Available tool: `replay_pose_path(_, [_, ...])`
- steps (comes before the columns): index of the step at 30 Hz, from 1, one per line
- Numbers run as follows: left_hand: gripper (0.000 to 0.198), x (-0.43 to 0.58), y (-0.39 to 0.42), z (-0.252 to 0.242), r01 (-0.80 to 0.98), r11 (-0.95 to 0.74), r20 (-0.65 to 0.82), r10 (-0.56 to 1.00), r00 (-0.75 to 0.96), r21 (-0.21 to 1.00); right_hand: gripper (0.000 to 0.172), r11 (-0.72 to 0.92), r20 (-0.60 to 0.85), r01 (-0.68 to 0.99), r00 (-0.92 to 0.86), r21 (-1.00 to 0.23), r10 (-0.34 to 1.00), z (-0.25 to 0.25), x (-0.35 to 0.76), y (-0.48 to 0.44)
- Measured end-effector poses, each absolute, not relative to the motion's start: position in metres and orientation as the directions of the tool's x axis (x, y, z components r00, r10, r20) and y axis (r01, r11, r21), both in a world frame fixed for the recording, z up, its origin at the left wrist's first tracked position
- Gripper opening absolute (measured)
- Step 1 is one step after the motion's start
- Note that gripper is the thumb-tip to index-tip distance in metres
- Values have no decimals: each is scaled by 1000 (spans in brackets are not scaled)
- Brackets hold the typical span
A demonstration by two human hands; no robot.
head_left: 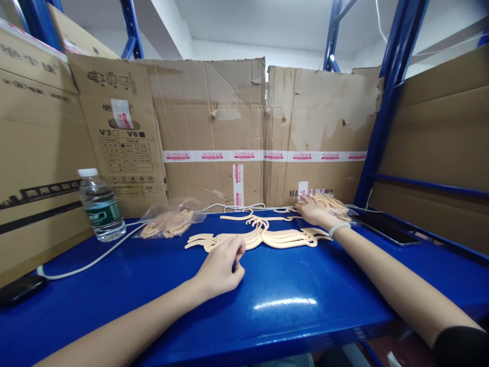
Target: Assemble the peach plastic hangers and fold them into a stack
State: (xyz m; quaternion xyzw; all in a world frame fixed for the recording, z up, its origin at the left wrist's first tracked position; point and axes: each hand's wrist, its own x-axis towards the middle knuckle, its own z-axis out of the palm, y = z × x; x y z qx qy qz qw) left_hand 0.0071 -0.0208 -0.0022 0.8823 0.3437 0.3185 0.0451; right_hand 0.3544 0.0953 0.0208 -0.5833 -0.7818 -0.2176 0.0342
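Note:
Several peach-coloured clothes hangers (286, 239) lie overlapped in a pile on the blue shelf, hooks pointing away from me. Behind the pile lies another hanger (235, 217) of the same colour. My left hand (221, 262) is just in front of the pile, its fingers curled in and nothing visible in them. Farther back on the right, my right hand (315, 211) reaches to the near left side of a clear plastic bag (330, 204) with peach-coloured pieces inside. Its fingers look stretched out, though the tips are partly hidden against the bag.
A second clear bag (168, 224) of peach pieces lies on the left, near a water bottle (102, 206). A white cable (87, 266) runs to a black device (23, 289). A dark phone or tablet (385, 228) lies at right. Cardboard (210, 117) walls the back.

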Motion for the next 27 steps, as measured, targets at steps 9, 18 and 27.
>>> replay_pose_path(9, [25, 7, -21, -3, 560, -771, 524, 626, 578, 304, 45, 198, 291, 903, -320, 381, 902, 9, 355, 100])
replay_pose_path(18, [21, 8, -20, -4, 537, -767, 486, 640, 595, 352, 45, 189, 323, 887, -341, 422, 883, 8, 352, 101])
replay_pose_path(27, [21, 8, -21, -3, 509, -764, 457, 645, 613, 396, 33, 132, 363, 854, -347, 503, 865, -5, 350, 108])
